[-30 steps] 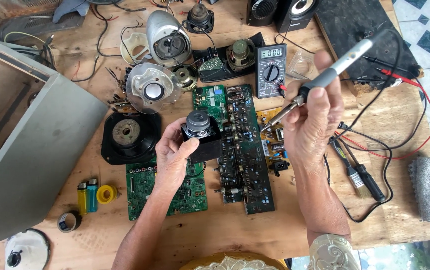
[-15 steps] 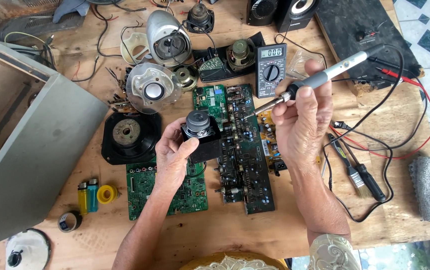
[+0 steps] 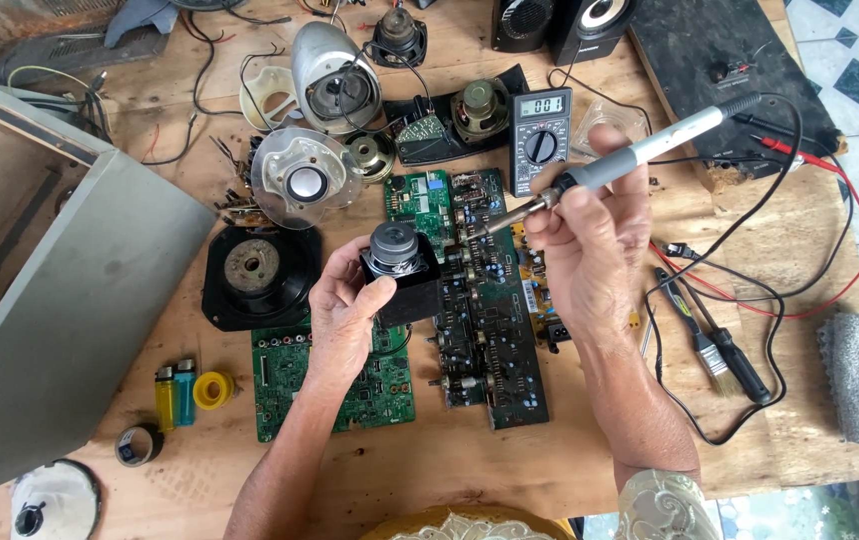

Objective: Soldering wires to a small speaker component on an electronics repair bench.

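Over wooden bench [image 3: 590, 450], your right hand [image 3: 590, 250] pinches the soldering iron [image 3: 620, 165], tip now lower, pointing down-left beyond your fingertips; left hand [image 3: 345, 315] still grips the small speaker [image 3: 400, 270].

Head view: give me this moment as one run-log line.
left hand: holds small speaker | right hand: holds soldering iron, tip toward speaker | below: circuit boards | bench: wooden

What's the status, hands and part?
Left hand grips small speaker driver over circuit boards. Right hand holds soldering iron, tip clear of driver. Nothing between.
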